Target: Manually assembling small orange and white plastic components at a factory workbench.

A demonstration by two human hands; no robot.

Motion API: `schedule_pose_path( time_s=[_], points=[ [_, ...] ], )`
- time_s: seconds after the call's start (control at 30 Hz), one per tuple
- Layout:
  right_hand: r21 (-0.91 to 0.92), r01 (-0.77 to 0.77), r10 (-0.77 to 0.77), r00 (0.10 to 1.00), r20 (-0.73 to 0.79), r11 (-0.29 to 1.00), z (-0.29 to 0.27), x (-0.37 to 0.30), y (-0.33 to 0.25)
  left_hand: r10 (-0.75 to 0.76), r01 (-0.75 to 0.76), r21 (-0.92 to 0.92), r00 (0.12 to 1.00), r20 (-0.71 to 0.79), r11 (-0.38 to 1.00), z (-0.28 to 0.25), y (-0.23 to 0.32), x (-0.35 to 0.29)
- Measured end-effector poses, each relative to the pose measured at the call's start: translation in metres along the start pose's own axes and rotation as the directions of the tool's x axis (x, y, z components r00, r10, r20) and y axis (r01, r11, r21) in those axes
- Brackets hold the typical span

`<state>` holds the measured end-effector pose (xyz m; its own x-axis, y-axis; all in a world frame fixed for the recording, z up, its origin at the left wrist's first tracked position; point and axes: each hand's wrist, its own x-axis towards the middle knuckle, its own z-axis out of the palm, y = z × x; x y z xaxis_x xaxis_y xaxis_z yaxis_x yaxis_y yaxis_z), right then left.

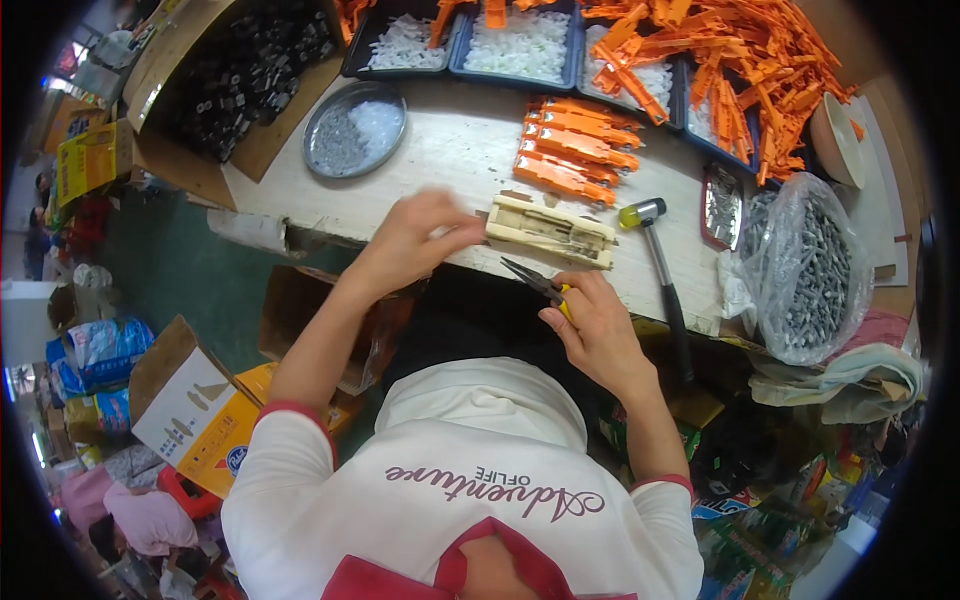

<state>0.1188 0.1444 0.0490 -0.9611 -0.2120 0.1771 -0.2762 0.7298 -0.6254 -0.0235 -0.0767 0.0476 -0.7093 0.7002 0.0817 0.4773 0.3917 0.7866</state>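
My right hand is closed around a pair of long-nosed pliers with yellow handles, their dark jaws pointing up and left at the bench's front edge. Just beyond the jaws lies a cream-coloured block-shaped fixture with a long recess; dark metal parts show inside it. By its left end hovers my left hand, its fingers smeared by motion, so whether they hold anything is unclear. Several orange plastic pieces lie in a row behind the fixture. To its right rests a hammer with a yellow-tipped head and dark handle.
A round metal dish holds small white and grey parts. Trays of white pieces line the back, beside heaped orange parts. Black parts fill a box at left. A plastic bag of metal screws stands right, near a red-rimmed tray.
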Motion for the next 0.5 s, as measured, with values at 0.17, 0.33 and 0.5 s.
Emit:
schedule_pose_path(
  time_s=[0.17,0.33,0.5],
  points=[
    [-0.019,-0.045,0.043,0.996,-0.075,0.999,-0.012,-0.007,-0.002,0.421,-0.257,0.546,0.885,-0.197,0.797,0.066,0.028,0.119],
    [-0.038,-0.090,0.086,0.990,-0.107,0.995,-0.018,-0.013,0.002,0.426,-0.256,0.707,0.902,-0.070,0.659,0.100,0.023,0.158],
    [-0.002,-0.109,0.106,0.976,-0.191,0.994,-0.016,-0.011,0.012,0.393,-0.389,0.096,0.822,-0.412,0.916,0.058,0.015,0.138]
  ],
)
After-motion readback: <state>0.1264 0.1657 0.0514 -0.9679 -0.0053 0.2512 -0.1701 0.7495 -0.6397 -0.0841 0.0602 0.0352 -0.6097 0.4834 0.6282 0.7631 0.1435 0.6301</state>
